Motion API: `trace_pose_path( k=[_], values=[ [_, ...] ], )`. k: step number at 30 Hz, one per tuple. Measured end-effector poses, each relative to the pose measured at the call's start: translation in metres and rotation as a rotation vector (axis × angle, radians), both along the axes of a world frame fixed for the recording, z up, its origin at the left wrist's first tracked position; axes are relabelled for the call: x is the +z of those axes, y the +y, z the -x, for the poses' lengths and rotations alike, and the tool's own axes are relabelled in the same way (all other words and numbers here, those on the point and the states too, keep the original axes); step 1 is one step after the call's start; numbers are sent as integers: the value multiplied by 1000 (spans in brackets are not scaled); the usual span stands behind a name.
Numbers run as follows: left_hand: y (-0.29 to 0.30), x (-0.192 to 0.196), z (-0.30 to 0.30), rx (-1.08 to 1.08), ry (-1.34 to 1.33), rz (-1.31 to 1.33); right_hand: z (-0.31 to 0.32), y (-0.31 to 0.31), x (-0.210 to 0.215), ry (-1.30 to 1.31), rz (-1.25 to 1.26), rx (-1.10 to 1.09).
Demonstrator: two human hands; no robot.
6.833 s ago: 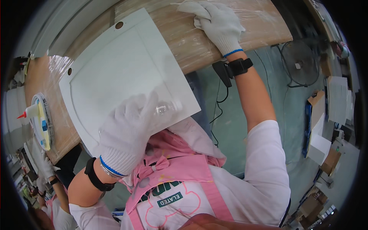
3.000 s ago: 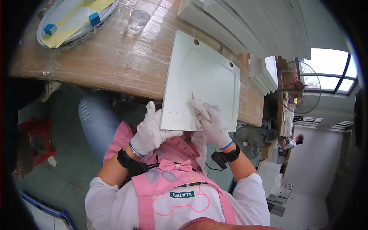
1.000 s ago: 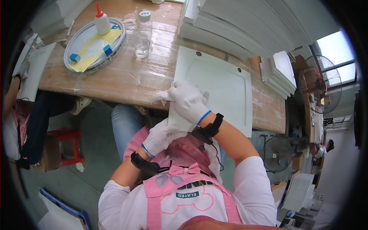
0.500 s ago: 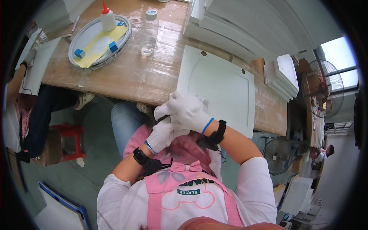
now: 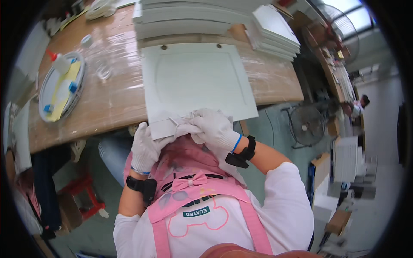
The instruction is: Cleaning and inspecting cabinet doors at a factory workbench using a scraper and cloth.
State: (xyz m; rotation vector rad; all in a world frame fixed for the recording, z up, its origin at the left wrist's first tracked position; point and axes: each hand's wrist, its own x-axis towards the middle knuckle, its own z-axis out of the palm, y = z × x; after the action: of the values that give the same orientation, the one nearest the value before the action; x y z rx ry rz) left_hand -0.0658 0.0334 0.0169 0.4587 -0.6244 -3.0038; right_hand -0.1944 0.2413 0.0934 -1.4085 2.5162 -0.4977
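Note:
A white door-like panel with two round holes near its far edge lies on the table, its near edge over my lap. At that near edge a crumpled white cloth is bunched between my hands. My right hand, in a white knit glove, is closed on the cloth. My left hand, gloved likewise, is beside the panel's near left corner. Its thumb points up and its fingers curl against the cloth's end; the exact grip is partly hidden.
The film-covered table holds a round white lid with a red-tipped squeeze bottle and blue blocks on yellow paper. A clear bottle stands nearby. Stacked white panels line the back. A fan stands at right.
My hands have moved apart, from clasped together over my lap to the panel's near edge, with the cloth now visible between them. The view has turned, so the table things appear farther left.

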Motion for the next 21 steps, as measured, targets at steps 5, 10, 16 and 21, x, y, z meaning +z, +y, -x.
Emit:
trace_pose_path(
  k=[5, 10, 16, 21],
  values=[
    [-12, -14, 13, -52, -317, 516, 23, 85, 10, -128, 204, -259],
    [-18, 8, -2, -71, -301, 568, 65, 171, 23, -207, 373, -989],
    [-56, 2, -10, 215, -584, 1433, 83, 173, 6, -226, 465, -957],
    [-62, 43, 60, 178, -631, 2127, 67, 133, 20, -90, -4, -603]
  ],
)
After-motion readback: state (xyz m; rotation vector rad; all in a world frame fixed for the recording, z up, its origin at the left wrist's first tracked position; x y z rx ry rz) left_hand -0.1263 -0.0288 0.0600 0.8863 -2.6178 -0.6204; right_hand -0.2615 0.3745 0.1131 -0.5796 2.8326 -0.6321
